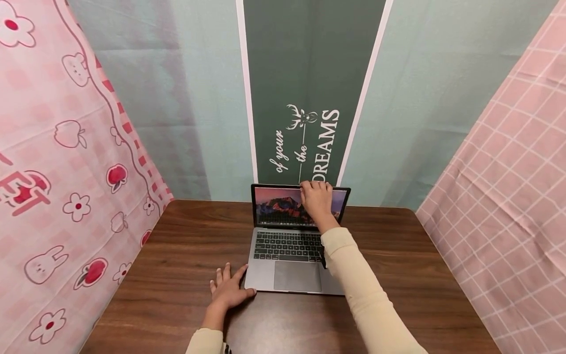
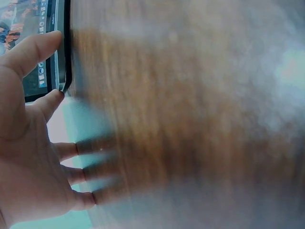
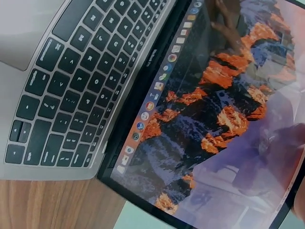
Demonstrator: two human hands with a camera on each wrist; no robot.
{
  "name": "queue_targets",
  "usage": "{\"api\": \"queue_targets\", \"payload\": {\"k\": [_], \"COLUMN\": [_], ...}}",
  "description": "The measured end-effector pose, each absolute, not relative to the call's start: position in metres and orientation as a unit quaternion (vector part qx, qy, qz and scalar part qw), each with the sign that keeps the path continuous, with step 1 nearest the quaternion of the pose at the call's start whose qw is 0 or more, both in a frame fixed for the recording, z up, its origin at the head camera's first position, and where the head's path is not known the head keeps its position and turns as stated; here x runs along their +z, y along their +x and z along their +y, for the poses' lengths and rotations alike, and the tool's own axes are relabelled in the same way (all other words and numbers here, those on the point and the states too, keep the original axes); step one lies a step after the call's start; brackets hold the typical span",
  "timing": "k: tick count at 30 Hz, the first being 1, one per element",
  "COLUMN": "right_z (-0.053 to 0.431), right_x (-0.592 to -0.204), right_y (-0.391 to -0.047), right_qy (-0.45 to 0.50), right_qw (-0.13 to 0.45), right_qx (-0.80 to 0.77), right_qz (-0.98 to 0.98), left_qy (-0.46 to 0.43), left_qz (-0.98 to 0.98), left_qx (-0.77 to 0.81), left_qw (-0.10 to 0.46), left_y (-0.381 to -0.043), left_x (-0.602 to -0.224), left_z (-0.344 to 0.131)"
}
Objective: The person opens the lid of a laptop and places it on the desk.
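Observation:
A grey laptop [image 1: 261, 275] stands unfolded on the wooden table, its screen [image 1: 278, 206] lit with a mountain picture. My right hand [image 1: 318, 202] grips the top edge of the screen, fingers bent over the rim. In the right wrist view, the keyboard [image 3: 71, 95] and the lit screen [image 3: 200, 119] fill most of the picture, and only a bit of the hand [image 3: 299, 202] shows at the right edge. My left hand [image 1: 230, 291] lies at the laptop's front left corner with fingers spread, thumb and index finger touching its edge [image 2: 61, 62]. The left palm [image 2: 28, 157] shows in the left wrist view.
The brown wooden table [image 1: 177, 250] extends around the laptop on both sides. Behind it hangs a green curtain [image 1: 309, 59] with white lettering. A pink patterned cloth [image 1: 88, 206] borders the left side, and a pink checked cloth [image 1: 499, 196] the right.

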State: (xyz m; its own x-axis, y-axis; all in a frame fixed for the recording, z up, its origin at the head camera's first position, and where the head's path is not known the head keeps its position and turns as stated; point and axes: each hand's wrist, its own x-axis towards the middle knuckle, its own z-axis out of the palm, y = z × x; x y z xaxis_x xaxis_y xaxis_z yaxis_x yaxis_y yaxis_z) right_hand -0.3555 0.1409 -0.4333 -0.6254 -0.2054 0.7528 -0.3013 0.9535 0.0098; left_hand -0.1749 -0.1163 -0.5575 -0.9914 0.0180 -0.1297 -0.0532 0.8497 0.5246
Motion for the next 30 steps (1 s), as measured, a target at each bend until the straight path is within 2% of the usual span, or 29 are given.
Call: {"api": "queue_targets", "payload": {"k": [7,15,30], "right_z": [0.136,0.135,0.135], "right_x": [-0.431,-0.427,-0.421], "right_y": [-0.361,-0.363,-0.37], "right_qy": [0.122,0.091,0.073], "right_qw": [0.401,0.325,0.235], "right_qx": [0.05,0.049,0.031], "right_qz": [-0.906,-0.94,-0.969], "left_qy": [-0.012,-0.01,-0.012], "left_qz": [0.96,0.96,0.959], "left_qx": [0.274,0.273,0.277], "left_qw": [0.061,0.06,0.063], "left_y": [-0.175,-0.175,-0.176], "left_x": [-0.557,-0.559,-0.56], "left_z": [-0.118,-0.117,-0.116]}}
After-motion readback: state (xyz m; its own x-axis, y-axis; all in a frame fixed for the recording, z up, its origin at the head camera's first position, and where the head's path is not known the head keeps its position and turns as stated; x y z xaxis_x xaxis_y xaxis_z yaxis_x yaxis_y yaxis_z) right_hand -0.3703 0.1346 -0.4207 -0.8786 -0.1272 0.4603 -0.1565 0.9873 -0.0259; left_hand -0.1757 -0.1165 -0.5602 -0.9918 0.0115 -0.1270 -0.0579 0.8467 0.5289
